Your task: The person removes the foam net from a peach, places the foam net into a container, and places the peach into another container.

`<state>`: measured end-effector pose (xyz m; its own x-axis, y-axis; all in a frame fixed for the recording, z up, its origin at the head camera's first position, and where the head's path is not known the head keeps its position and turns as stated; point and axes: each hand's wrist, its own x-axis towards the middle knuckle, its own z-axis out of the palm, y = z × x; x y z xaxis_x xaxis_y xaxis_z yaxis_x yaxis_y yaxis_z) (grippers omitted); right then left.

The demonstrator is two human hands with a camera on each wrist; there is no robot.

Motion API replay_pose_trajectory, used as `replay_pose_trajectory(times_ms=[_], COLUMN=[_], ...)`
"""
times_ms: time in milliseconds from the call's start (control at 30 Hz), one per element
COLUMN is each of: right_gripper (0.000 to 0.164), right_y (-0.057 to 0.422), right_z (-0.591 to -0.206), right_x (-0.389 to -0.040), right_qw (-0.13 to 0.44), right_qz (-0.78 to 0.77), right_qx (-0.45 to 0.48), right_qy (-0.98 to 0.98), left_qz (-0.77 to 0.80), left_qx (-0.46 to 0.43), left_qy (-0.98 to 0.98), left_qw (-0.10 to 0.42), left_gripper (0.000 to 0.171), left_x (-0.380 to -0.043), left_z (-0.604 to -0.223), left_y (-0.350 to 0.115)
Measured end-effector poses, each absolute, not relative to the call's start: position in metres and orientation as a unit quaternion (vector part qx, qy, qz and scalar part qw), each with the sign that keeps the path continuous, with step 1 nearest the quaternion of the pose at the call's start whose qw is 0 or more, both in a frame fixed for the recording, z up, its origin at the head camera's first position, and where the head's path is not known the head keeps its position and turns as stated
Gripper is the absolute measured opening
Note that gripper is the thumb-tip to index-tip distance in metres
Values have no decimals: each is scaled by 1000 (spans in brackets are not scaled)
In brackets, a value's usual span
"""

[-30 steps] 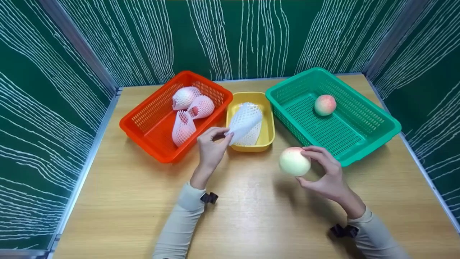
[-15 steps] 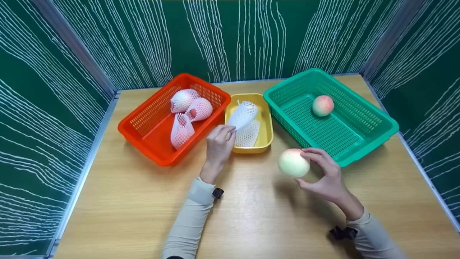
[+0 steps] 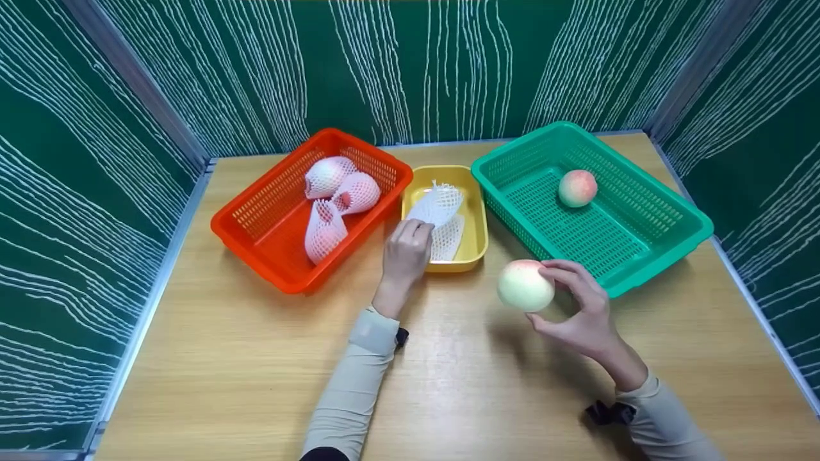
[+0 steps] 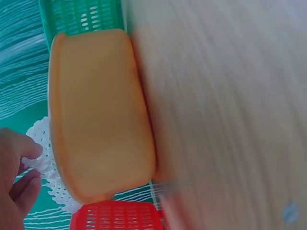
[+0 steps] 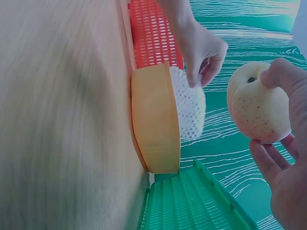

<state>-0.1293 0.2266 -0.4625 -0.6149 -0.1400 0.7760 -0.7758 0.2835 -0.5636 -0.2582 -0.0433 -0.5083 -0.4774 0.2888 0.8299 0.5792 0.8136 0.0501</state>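
Over the yellow tray (image 3: 475,250), my left hand (image 3: 408,253) pinches a white foam fruit net (image 3: 442,200) between thumb and fingers. Another white net (image 3: 448,240) lies beneath it in the tray. In the left wrist view the pinched net (image 4: 43,136) shows beyond the tray's side. My right hand (image 3: 586,314) grips a pale, pink-tinged peach (image 3: 525,287) above the table, thumb on one side and fingers on the other. The right wrist view shows the peach's stem hollow (image 5: 251,80) and speckled skin.
On the left stands a red basket (image 3: 256,259) holding several peaches in pinkish foam nets (image 3: 328,232). A green basket (image 3: 544,234) on the right holds one bare peach (image 3: 578,188). Green panels (image 3: 410,70) with white lines enclose the table (image 3: 256,378).
My left hand has moved right and a little forward over the tray, turning so its back faces up while still pinching the net. The right hand and its peach have barely moved.
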Motion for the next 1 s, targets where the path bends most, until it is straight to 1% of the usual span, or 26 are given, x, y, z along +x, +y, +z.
replay_pose_trajectory(times_ms=[333, 500, 600, 700, 800, 933, 1000], right_gripper=[63, 64, 64, 64, 64, 62, 62], right_y=[228, 229, 229, 230, 230, 229, 228], right_z=[-465, -465, -466, -466, -466, -466, -465], right_x=[-130, -129, -128, -129, -129, -128, -128], right_qw=[308, 304, 305, 308, 309, 313, 316], right_qz=[507, 502, 501, 502, 503, 504, 504], right_qx=[306, 298, 295, 294, 295, 298, 300], right_qy=[-745, -753, -754, -753, -751, -748, -746], left_qz=[-98, -85, -76, -64, -42, -30, -35], left_qx=[-230, -224, -219, -220, -226, -228, -228], left_qy=[-898, -928, -945, -953, -954, -948, -946], left_qw=[363, 284, 231, 198, 194, 221, 227], left_gripper=[11, 13, 11, 11, 15, 19, 21], left_x=[-260, -260, -260, -260, -261, -263, -264], left_z=[-513, -511, -509, -506, -506, -508, -509], left_y=[-36, -34, -33, -32, -30, -30, -30])
